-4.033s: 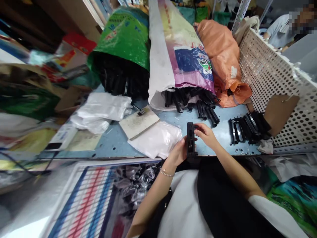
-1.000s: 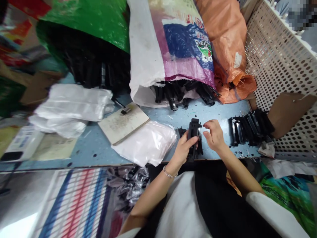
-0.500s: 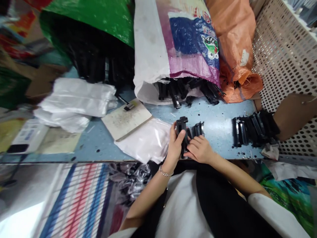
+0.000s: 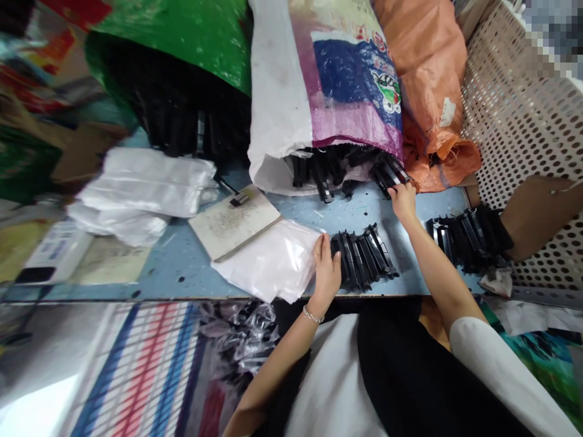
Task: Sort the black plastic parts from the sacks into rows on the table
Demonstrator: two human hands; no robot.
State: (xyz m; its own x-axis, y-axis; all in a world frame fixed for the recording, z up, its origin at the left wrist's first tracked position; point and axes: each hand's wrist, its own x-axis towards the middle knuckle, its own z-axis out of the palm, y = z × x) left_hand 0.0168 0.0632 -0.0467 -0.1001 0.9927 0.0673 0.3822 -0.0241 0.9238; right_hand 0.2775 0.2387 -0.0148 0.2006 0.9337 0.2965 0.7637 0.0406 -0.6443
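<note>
Several long black plastic parts [image 4: 362, 258] stand side by side in a row at the table's front edge. Against the left end of that row rests my left hand [image 4: 327, 270], fingers stretched out, next to the white plastic bags [image 4: 268, 261]. My right hand [image 4: 404, 203] reaches to the mouth of the printed woven sack [image 4: 280, 145], its fingers closed on a black plastic part [image 4: 388, 173] among others spilling out there. The fingertips partly cover the end of that part.
A worn board [image 4: 234, 221] lies on the white bags. Folded clear bags [image 4: 146, 182] are at left, below a green sack [image 4: 182, 36] of black parts. At right are more black parts [image 4: 469, 240], an orange sack [image 4: 428, 91] and a perforated crate [image 4: 514, 97].
My right hand has moved up and right to the sack's mouth. The black part my left hand held upright is now out of it, and the row on the table is longer.
</note>
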